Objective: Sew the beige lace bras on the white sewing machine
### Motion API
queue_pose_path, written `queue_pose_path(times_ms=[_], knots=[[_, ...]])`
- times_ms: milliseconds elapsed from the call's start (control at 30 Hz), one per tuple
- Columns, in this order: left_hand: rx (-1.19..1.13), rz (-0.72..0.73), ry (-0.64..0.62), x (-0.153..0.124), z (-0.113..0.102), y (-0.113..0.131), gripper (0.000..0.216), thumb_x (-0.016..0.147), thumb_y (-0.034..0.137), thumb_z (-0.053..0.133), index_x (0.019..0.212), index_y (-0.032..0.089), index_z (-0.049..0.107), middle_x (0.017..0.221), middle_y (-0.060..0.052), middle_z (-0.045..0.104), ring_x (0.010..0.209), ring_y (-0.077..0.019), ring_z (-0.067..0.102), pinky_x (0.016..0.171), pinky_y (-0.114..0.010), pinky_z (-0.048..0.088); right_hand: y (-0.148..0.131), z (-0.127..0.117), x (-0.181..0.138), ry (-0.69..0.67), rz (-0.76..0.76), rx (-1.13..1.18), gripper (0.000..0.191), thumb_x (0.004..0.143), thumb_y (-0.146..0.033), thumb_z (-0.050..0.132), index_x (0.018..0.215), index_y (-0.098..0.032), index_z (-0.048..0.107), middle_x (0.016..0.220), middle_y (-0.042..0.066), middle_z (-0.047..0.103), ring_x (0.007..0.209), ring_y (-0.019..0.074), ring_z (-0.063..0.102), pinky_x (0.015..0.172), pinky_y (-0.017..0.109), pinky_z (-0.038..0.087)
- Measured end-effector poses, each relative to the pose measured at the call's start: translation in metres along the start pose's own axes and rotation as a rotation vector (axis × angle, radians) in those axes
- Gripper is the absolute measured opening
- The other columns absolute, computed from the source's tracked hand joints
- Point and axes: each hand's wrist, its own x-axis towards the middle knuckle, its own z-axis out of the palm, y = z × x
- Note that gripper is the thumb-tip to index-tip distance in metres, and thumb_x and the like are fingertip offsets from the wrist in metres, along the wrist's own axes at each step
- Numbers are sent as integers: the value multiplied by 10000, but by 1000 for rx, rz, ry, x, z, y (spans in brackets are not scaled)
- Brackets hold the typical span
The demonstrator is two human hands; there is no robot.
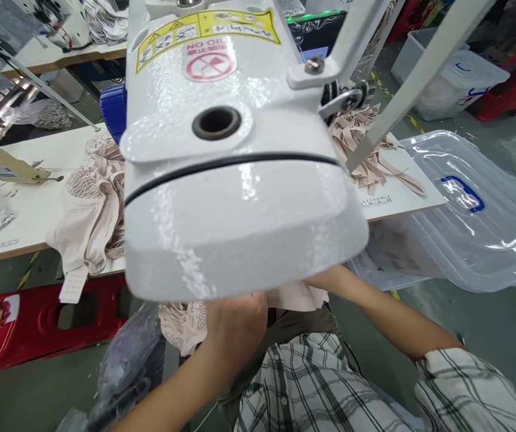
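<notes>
A white sewing machine head [244,228] fills the middle of the view and hides its needle area. Just below its front edge is my left hand [239,327], curled closed with the fingertips out of sight. Beige lace fabric [183,324], apparently part of a bra, comes out beside that hand. A smooth beige piece [296,297] of fabric shows between my two hands, over my lap. My right hand [323,279] reaches under the right side of the machine head. Only its wrist end shows, and the fingers are hidden.
Beige lace bras [93,198] are heaped on the table at left, one tag hanging over the edge. Beige straps [366,150] lie at right beside a white post [420,84]. A clear lidded bin [505,210] stands at right, a red stool [28,324] at lower left.
</notes>
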Motion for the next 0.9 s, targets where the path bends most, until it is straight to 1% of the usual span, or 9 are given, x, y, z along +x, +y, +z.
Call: queue_pose_path(times_ms=[100,233,333,467,533,633,767,833,900], knots=[[30,-28,-6,0,0,2,261,896,88,492,1136,122,587,531,9,606,438,-170,559,458,-307,342,3,0,4,-14,-11,36,378,822,-153,602,1159,-289,703,1262,58,630,1102,236,641,799,338,606],[45,-80,-22,-2,1,6,289,909,95,479,1179,131,575,579,1,634,473,-164,567,488,-298,363,3,-1,6,-14,-24,6,349,843,-176,613,1152,-304,713,1199,66,655,1085,248,654,748,352,616],[17,-99,-50,-5,3,6,332,922,121,464,1239,154,558,588,-2,627,490,-160,564,492,-282,365,2,-2,7,-4,-46,-7,303,870,-204,612,1142,-290,715,1189,70,656,1086,237,654,745,336,617],[-11,-97,-53,-7,4,7,345,927,150,469,1263,155,548,577,-4,607,481,-158,553,484,-275,364,4,-2,6,-23,-15,65,295,876,-219,606,1140,-292,715,1226,67,645,1080,230,646,717,314,615],[-15,-104,-62,-5,3,8,346,929,155,468,1265,161,550,565,0,596,483,-159,556,488,-271,369,7,-3,5,-15,1,79,328,864,-201,610,1157,-309,707,1216,60,653,1082,242,647,739,343,619],[-9,-91,-51,-3,1,6,339,917,114,476,1243,155,561,543,11,590,472,-159,562,493,-277,362,11,-1,4,3,-22,63,349,858,-195,618,1180,-308,692,1227,62,651,1105,250,645,825,383,611],[3,-69,-4,-5,0,0,311,887,67,483,1179,129,568,574,-5,637,471,-176,587,490,-299,363,10,4,5,-16,-60,55,311,881,-242,600,1176,-279,692,1268,68,632,1151,238,624,891,375,587],[-11,-87,-23,-8,1,0,341,878,70,480,1203,137,562,587,-8,643,483,-178,592,500,-296,380,10,5,5,-19,-56,63,304,887,-252,591,1171,-266,697,1272,72,630,1155,235,616,883,362,586],[-57,-114,-58,-10,3,2,387,876,87,486,1251,155,554,606,-10,645,508,-175,596,523,-285,403,11,4,4,-11,-36,58,318,885,-253,589,1186,-269,690,1273,72,628,1109,230,630,827,343,597]])
